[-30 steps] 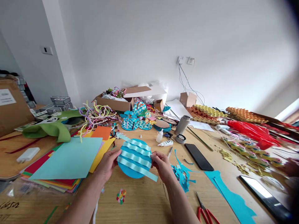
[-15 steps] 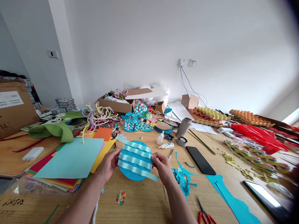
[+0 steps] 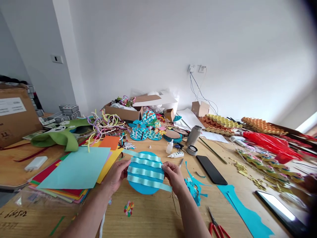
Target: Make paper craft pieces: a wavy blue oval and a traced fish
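While left hand (image 3: 117, 176) pinches left edge of round blue paper disc (image 3: 146, 177) at lower centre of frame, right hand (image 3: 175, 176) pinches right edge. Wavy pale-blue paper strips (image 3: 146, 172) cross disc; right-side grip possibly includes strip end, partly hidden.

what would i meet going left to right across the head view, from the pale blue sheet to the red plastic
Pale blue sheet → left hand → striped disc → right hand → black phone → red plastic.
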A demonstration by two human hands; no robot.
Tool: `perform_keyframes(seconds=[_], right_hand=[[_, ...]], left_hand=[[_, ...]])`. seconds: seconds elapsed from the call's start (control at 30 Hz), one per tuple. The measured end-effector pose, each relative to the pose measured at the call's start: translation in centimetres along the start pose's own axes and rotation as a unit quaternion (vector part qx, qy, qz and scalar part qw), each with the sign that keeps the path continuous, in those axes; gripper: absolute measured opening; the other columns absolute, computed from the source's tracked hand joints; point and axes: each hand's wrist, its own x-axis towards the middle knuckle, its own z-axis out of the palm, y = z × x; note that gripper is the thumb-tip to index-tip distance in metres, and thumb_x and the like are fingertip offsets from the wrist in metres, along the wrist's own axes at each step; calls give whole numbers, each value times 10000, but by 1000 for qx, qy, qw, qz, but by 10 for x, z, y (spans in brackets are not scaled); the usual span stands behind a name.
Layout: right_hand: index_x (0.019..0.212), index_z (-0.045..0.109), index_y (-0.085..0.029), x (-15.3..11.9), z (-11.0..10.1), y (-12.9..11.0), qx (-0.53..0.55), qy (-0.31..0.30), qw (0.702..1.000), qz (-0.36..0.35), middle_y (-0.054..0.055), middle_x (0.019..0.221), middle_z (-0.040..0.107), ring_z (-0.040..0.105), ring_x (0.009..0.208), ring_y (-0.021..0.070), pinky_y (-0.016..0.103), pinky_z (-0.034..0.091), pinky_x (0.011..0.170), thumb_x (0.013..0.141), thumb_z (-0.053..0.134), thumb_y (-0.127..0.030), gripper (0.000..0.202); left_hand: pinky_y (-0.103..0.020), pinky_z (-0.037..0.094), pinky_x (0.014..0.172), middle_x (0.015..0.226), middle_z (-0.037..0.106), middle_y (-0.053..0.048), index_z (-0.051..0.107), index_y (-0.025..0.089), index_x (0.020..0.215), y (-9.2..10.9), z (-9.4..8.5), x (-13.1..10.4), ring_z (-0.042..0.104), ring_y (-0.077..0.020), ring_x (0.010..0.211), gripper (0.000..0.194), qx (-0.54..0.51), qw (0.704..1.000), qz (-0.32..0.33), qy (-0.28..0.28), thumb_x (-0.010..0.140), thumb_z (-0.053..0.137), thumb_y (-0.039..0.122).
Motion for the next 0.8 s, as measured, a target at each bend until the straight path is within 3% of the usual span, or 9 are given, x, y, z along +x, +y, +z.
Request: perform_keyframes(seconds=[0.33,0.5,0.8], right_hand=[[570,556,-193,-1,2,-3,-13,-8,1000,12,-55,456,447,373,449,89,230,279,462,642,722,-422,292],[569,540,-196,0,-1,-1,-18,-21,1000,7,-53,473,451,382,465,95,234,298,480,662,695,-434,299],[555,532,-192,-2,-6,-9,-29,8,1000,8,-67,466,373,290,464,79,221,224,457,619,706,-480,342]], left_hand=[[-234,360,501,551,571,20,630,165,580,1,4,-1,484,-118,516,270,55,998,30,16,654,751,395],[-246,369,540,583,595,3,617,165,560,2,6,-3,527,-153,581,293,87,995,46,19,631,759,412],[-251,411,532,647,638,-7,633,157,692,2,9,-8,558,-146,586,263,-14,999,-40,-30,660,741,395]])
